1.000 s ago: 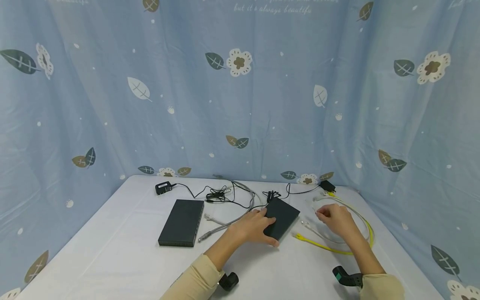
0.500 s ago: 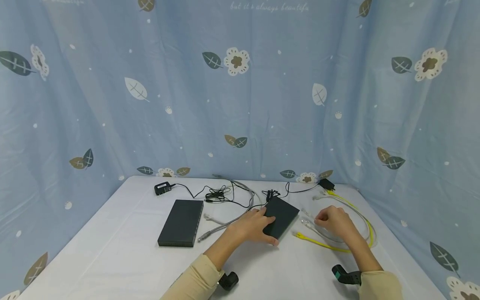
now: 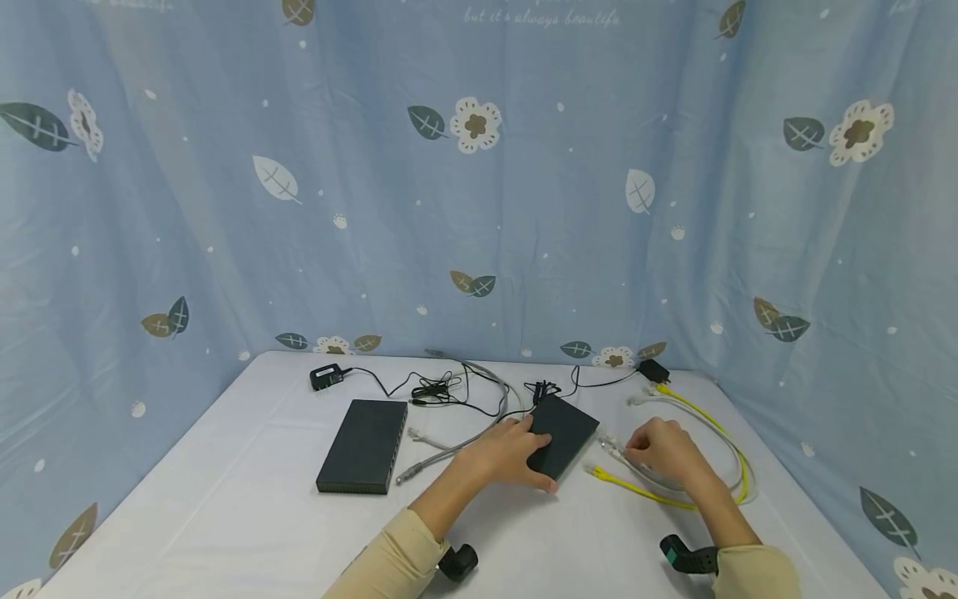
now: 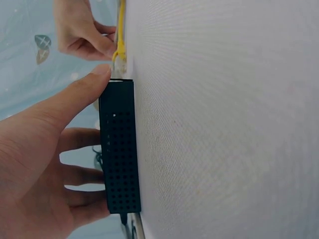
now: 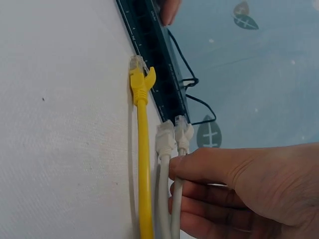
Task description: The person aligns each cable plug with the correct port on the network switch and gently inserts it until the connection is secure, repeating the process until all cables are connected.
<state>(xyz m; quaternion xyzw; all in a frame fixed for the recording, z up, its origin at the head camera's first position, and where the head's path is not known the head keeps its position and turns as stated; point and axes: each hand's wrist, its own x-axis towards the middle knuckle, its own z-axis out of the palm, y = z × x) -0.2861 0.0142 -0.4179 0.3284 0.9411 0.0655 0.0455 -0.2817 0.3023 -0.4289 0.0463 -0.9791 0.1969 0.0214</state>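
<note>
A black network switch lies at an angle on the table, its row of ports facing right. My left hand grips it, thumb at the near corner and fingers over the top and far edge. My right hand pinches a white network cable just behind its clear plug, which is close to the far end of the port row. A second white network cable runs right beside it. The yellow network cable has its plug on the table near the ports.
Another black network switch lies to the left. A grey cable curves between the two switches. Two power adapters, one at back left and one at back right, trail thin black cords. A blue patterned curtain encloses the table.
My right hand has come slightly left and lower, bringing the white cable's plug down beside the other white plug, nearer the switch. My left hand stays on the switch.
</note>
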